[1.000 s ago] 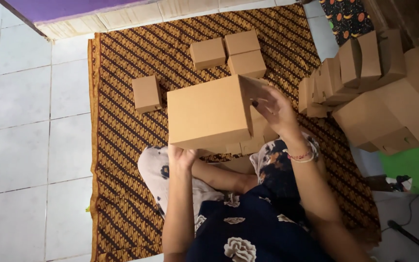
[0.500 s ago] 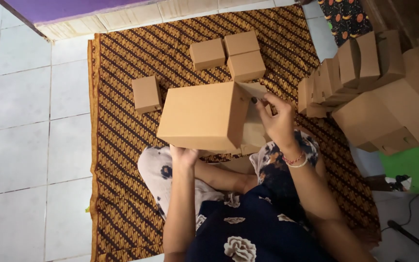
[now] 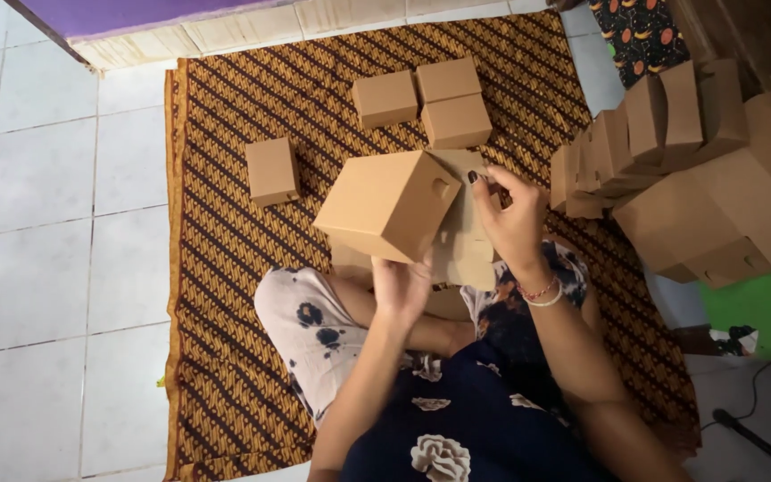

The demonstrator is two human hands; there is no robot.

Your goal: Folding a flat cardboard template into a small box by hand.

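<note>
On the patterned brown mat (image 3: 225, 295) in front of my crossed legs, three finished cardboard boxes (image 3: 421, 98) sit clustered, a fourth small box (image 3: 272, 170) apart to their left. Flat and half-folded blanks (image 3: 671, 170) pile up at my right. Above my lap, my left hand (image 3: 403, 286) grips the half-built cardboard box (image 3: 385, 203) from below; my right hand (image 3: 512, 219) pinches its open flap (image 3: 461, 232).

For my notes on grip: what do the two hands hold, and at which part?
Both hold one brown cardboard box: the left hand supports its lower near edge, and the right hand pinches the open flap on its right side.
</note>
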